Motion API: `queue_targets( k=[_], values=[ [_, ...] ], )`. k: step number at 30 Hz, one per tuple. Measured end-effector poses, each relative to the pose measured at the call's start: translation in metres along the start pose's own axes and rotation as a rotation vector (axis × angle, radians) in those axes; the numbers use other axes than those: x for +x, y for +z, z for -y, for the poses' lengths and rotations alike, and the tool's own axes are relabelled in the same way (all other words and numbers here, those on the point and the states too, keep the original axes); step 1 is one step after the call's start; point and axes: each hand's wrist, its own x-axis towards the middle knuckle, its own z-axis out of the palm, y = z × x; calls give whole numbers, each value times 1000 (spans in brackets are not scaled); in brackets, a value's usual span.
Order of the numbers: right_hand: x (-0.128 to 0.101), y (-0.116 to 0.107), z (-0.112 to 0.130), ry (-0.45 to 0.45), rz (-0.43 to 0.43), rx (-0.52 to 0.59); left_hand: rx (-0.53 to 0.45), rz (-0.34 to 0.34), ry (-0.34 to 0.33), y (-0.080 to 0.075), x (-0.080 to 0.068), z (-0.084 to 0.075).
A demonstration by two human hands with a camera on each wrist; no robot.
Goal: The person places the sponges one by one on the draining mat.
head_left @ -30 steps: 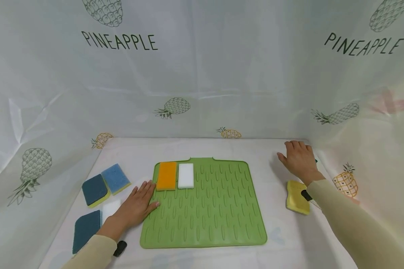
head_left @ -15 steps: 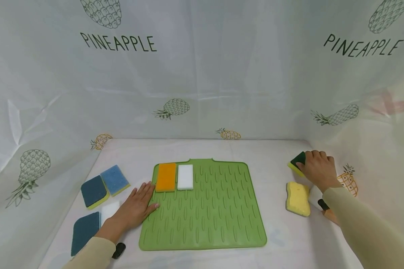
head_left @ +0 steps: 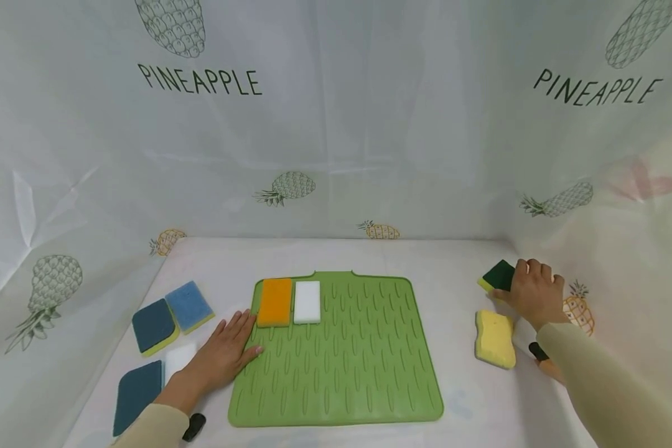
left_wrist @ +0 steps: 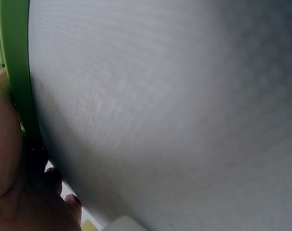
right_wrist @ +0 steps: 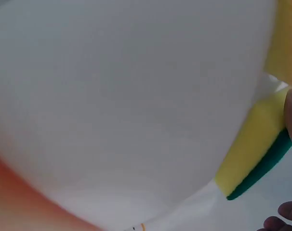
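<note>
At the far right of the head view, my right hand (head_left: 537, 292) has bent fingers over the end of a green-and-yellow scouring sponge (head_left: 498, 275). Its thumb lies along the near yellow side, and the hand hides the sponge's right part. The right wrist view shows the thumb against the yellow layer of this sponge (right_wrist: 249, 149). My left hand (head_left: 224, 354) rests with fingers extended on the left edge of a ribbed green mat (head_left: 358, 361). An orange sponge (head_left: 275, 302) and a white sponge (head_left: 307, 302) lie side by side at the mat's upper left.
A yellow wavy-sided sponge (head_left: 494, 339) lies just nearer than the right hand. Left of the mat are a dark sponge (head_left: 154, 326), a blue sponge (head_left: 189, 307), another dark sponge (head_left: 137, 395) and a white block (head_left: 179, 358). A pineapple-print curtain (head_left: 325, 124) encloses the table.
My right hand has come down and to the right onto the green-and-yellow sponge, then shifted slightly right, uncovering more of its green face. The left hand stays on the mat's edge.
</note>
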Motion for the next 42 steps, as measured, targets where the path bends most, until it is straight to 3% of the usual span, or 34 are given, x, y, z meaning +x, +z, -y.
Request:
queue_targets(
  k=[5, 15, 33, 42],
  values=[
    [-10, 3, -3, 20, 58, 18, -6, 22, 1, 7, -4, 1],
    [-10, -1, -5, 68, 22, 29, -3, 15, -13, 9, -6, 4],
    [-10, 6, 3, 9, 38, -3, 4, -2, -4, 4, -4, 3],
    [2, -4, 36, -162, -155, -11, -26, 13, -8, 0, -3, 1]
  ],
)
